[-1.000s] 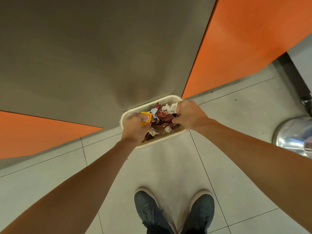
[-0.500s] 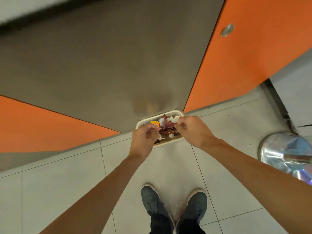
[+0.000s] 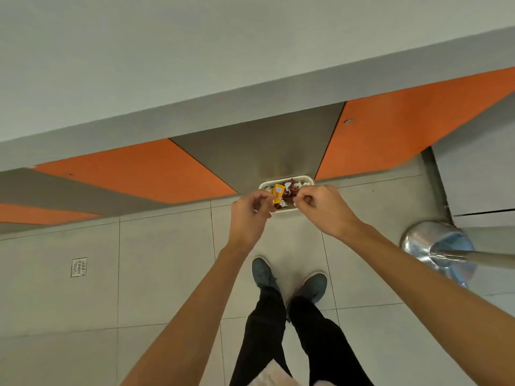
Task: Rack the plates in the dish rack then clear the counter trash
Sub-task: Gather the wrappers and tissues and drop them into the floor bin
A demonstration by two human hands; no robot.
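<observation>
Trash point(image 3: 288, 191), wrappers and a yellow packet point(image 3: 277, 190), lies in the small bin point(image 3: 308, 178) on the floor against the cabinet. The left hand point(image 3: 249, 211) hangs loosely curled above it. The right hand point(image 3: 320, 208) is curled tighter, and neither plainly holds anything. I'd shake off any clinging scraps while over the bin.

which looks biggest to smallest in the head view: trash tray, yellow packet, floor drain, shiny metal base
1. shiny metal base
2. trash tray
3. floor drain and yellow packet: look alike, so unranked
</observation>
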